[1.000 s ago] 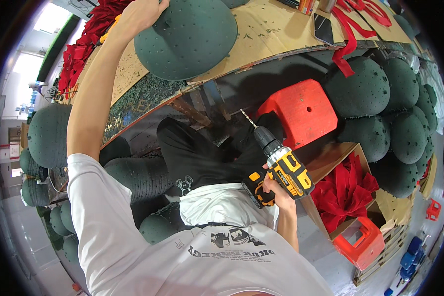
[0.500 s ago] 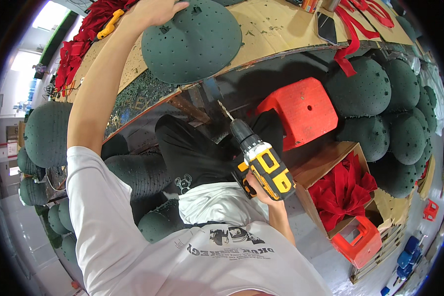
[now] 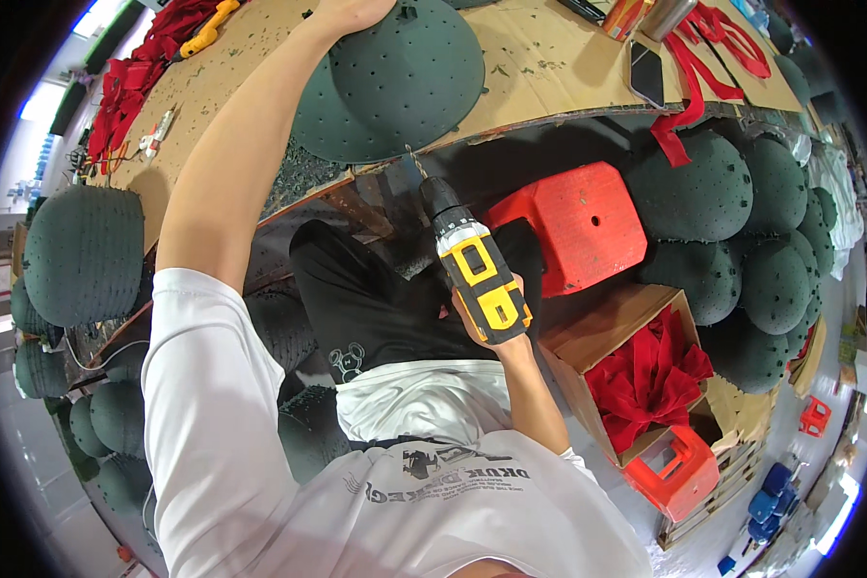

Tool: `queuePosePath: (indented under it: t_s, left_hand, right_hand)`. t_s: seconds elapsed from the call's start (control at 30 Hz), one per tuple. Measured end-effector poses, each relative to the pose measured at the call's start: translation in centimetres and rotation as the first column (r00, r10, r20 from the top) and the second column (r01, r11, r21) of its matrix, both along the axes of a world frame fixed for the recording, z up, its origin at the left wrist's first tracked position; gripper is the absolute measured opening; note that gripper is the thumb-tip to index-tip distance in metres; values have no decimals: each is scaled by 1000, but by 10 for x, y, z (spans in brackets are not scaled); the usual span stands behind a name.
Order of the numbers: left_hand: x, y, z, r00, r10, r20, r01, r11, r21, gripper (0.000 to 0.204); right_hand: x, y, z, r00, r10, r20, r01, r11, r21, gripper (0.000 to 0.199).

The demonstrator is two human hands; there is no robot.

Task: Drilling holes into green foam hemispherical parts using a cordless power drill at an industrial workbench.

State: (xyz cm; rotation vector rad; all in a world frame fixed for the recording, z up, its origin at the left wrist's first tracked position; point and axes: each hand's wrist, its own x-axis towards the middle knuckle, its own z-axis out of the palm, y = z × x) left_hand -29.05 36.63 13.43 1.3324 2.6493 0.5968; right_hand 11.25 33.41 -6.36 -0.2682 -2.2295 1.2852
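Observation:
My right hand (image 3: pixel 474 310) is closed around the grip of a yellow and black cordless drill (image 3: pixel 482 279). The drill's long bit points up and away, its tip close to the near edge of a dark green, hole-dotted dome (image 3: pixel 414 82). At the top edge of the picture, my left hand (image 3: pixel 358 12) is on the far left rim of that dome; its fingertips are out of sight. A second green dome (image 3: pixel 320 120) shows beneath it, on the left, at the table edge.
A cardboard-covered table (image 3: pixel 539 72) carries a phone (image 3: pixel 645 74), red ribbon (image 3: pixel 696 106) and another yellow tool (image 3: pixel 205 34). A red stool (image 3: pixel 583 226) stands below. An open box (image 3: pixel 573 339) holds red bows (image 3: pixel 650 380). Stacked green domes (image 3: pixel 85 255) line both sides.
My left hand and the upper dome have shifted right, showing another dome beneath. The drill has moved up and left, its bit now near the dome's edge.

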Motion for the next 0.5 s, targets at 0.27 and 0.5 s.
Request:
queuePosePath:
  t_s: [0.27,0.5]
  left_hand:
    - [4,0,-6,993,113,-33,-108,987,119,60]
    - [11,-1,4,989,122,77,-127,991,53,66]
  right_hand:
    - [-5,-2,-2,999,-12,29,11,999,34,40]
    - [-8,-4,-5,999,-44,27,46,995,-93,35]
